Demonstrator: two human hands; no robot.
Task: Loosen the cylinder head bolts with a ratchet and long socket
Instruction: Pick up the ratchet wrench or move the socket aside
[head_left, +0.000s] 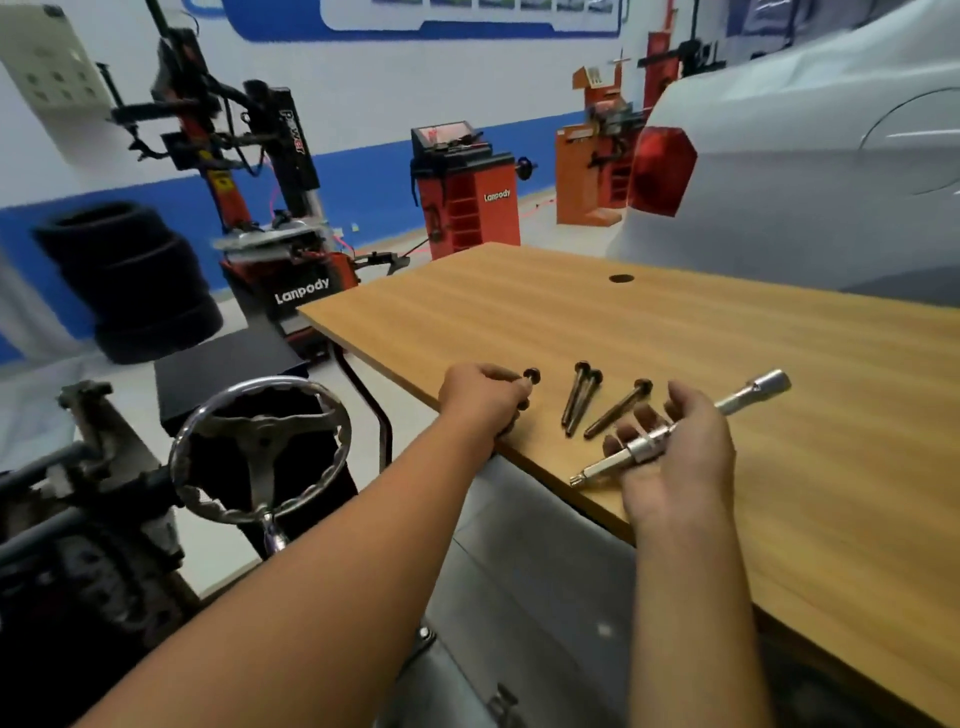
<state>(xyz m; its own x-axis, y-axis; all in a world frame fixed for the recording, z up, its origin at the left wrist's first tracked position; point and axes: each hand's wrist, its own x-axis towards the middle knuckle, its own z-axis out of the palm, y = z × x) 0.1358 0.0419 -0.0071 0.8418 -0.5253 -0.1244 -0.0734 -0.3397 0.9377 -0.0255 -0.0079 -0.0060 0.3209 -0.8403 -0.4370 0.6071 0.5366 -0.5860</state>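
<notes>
My left hand (480, 397) pinches a dark cylinder head bolt (531, 376) just above the near-left edge of the wooden table (727, 343); only its flanged head shows past my fingers. Three more long dark bolts lie on the table, two side by side (579, 397) and one (618, 408) to their right. My right hand (680, 452) holds a long silver socket and extension tool (691, 428) across its curled fingers, one end pointing up right, the other down left over the table edge.
A steel hand wheel (260, 447) on an engine stand sits at the lower left. Tyres (130, 280), red Lanpody workshop machines (467, 187) and a white car (810, 176) stand beyond the table. A cable hole (621, 278) is in the tabletop.
</notes>
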